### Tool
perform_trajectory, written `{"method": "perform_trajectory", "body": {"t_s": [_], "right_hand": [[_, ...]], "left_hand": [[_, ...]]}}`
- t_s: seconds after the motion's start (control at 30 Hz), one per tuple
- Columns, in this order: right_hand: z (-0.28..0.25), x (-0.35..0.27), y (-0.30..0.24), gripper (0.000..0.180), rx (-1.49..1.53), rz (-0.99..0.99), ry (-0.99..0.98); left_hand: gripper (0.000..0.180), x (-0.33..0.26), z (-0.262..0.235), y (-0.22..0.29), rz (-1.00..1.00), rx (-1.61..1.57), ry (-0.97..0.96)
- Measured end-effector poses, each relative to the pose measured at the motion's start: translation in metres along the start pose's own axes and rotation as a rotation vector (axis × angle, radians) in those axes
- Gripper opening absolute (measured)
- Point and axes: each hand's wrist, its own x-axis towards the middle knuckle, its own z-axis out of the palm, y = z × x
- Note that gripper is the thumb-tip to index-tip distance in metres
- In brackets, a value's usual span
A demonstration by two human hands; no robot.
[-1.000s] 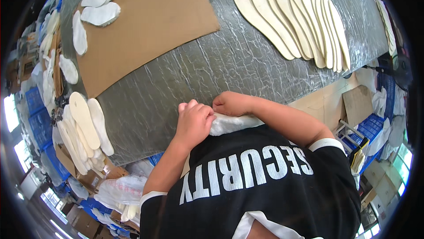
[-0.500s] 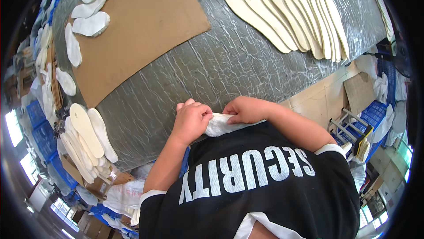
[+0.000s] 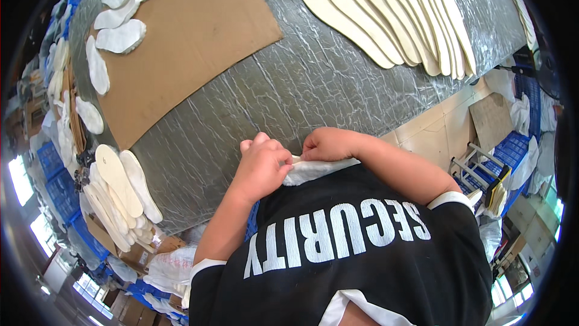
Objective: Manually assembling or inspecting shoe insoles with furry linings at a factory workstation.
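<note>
Close to my body, at the near edge of the table, both hands pinch one white fluffy insole (image 3: 319,171). My left hand (image 3: 263,166) grips its left end between thumb and fingers. My right hand (image 3: 329,144) is closed on its upper edge, thumb and fingertips near my left hand. Part of the insole is covered by the fingers, and its lower side lies against my black shirt. Beyond my hands, a fanned row of cream insoles (image 3: 386,15) lies at the far right of the table.
A brown cardboard sheet (image 3: 187,48) covers the table's far left, with several white fluffy insoles (image 3: 120,37) along its left edge. More insoles (image 3: 117,181) are piled at the near left corner. Dark marbled sheeting covers the table (image 3: 223,106). A small stepladder (image 3: 479,166) stands at the right.
My right hand has shifted slightly left along the insole's upper edge, toward my left hand. The fluffy side shows less now. The view has moved slightly.
</note>
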Motion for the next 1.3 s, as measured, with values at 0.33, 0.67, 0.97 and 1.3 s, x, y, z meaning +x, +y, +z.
{"method": "perform_trajectory", "body": {"t_s": [0.33,0.67,0.97,1.3], "right_hand": [[0.001,0.016,-0.001,0.028,-0.264,-0.104,-0.006],[-0.019,0.018,0.003,0.027,-0.181,-0.121,0.098],[-0.027,-0.011,0.022,0.029,0.141,0.055,0.060],[-0.017,-0.021,0.017,0.034,0.108,-0.004,0.136]], "left_hand": [[0.009,-0.002,0.013,0.006,0.270,-0.020,0.116],[0.009,0.004,0.015,0.005,-0.091,-0.105,0.014],[0.014,0.027,0.018,-0.002,-0.222,-0.186,-0.022],[0.014,0.030,0.021,-0.006,-0.201,-0.215,-0.018]]}}
